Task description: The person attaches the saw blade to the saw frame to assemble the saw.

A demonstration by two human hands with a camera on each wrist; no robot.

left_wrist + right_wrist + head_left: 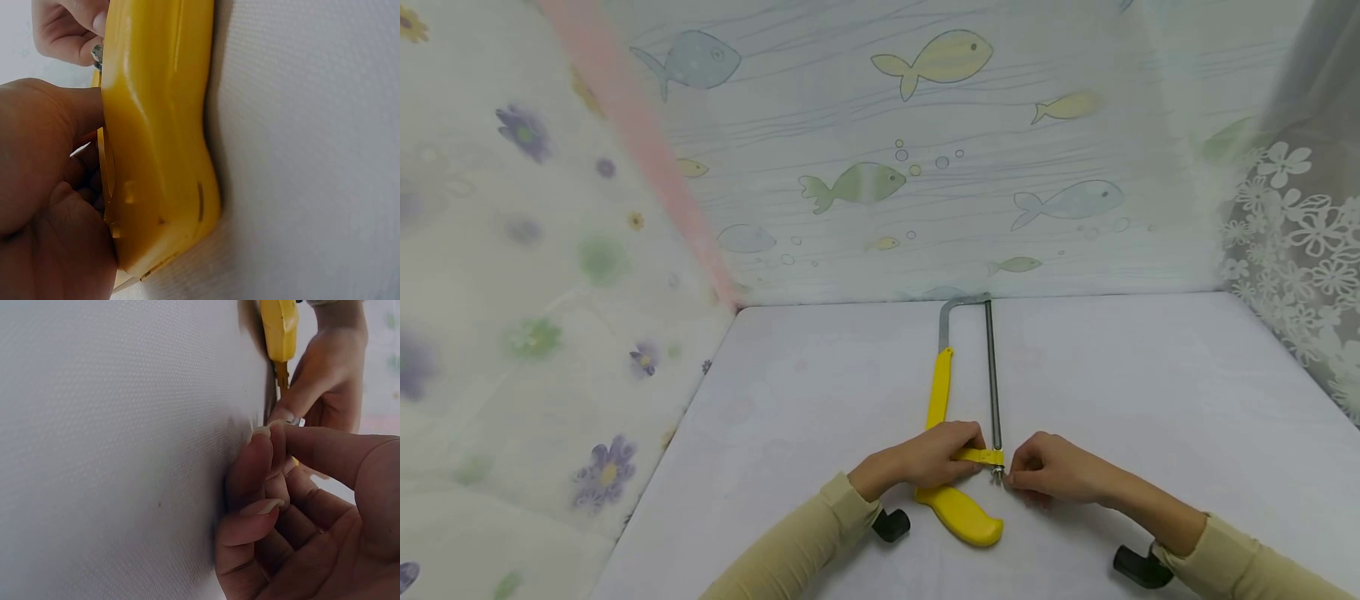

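A hacksaw lies on the white table, its yellow handle (961, 517) toward me and its grey metal frame (944, 325) reaching to the far edge. The dark blade (992, 375) runs along its right side. My left hand (936, 454) grips the yellow frame just above the handle, its fingers at the short yellow arm (981, 456) that holds the blade's near end. A small metal wing nut (997, 474) sticks out below that arm. My right hand (1063, 468) pinches at the wing nut with thumb and forefinger, the other fingers curled beneath. In the left wrist view the handle (159, 125) hides part of both hands.
The white tabletop (1150, 375) spreads around the saw. A fish-printed curtain (857, 125) hangs behind it, a flowered one (550, 333) on the left and lace (1315, 217) on the right. Black wrist mounts (1141, 567) sit under both sleeves.
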